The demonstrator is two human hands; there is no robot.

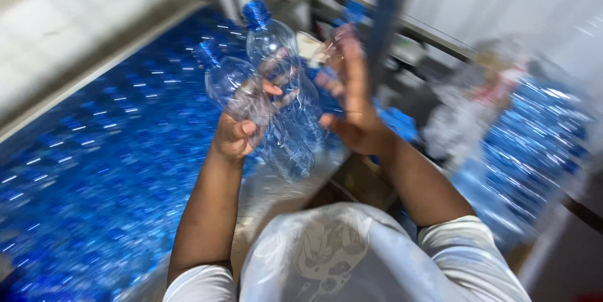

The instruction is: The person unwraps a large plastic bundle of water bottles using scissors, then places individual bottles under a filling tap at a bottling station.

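Head view, looking down over a white-clad chest and two bare forearms, with heavy motion blur throughout. At far left, a broad mass of bottles with blue caps [94, 170] is seen packed closely together, bounded on its upper side by a pale ledge [81, 38]; single bottles there cannot be told apart. Left of centre, the left hand [242, 123] is raised and closed around two clear plastic bottles [276, 101], held side by side with their blue caps [256, 13] pointing up and away and their bases tilted toward the body; the fingers are wrapped across both bottle walls. Whether the bottles are full or empty cannot be told. Just right of them, the right hand [352, 98] is shown spread wide, palm turned toward the bottles and fingers extended, apparently holding nothing; whether it touches the nearer bottle cannot be told. A dark upright post [386, 19] crosses behind it. At far right, further blue-capped bottles, seemingly bundled in clear wrap [527, 151], are seen beside a metal frame [433, 35]. As a judgement of progress: two bottles are lifted clear of the packed mass and gripped in one hand, not yet set down anywhere, while very many remain on the surface at left.
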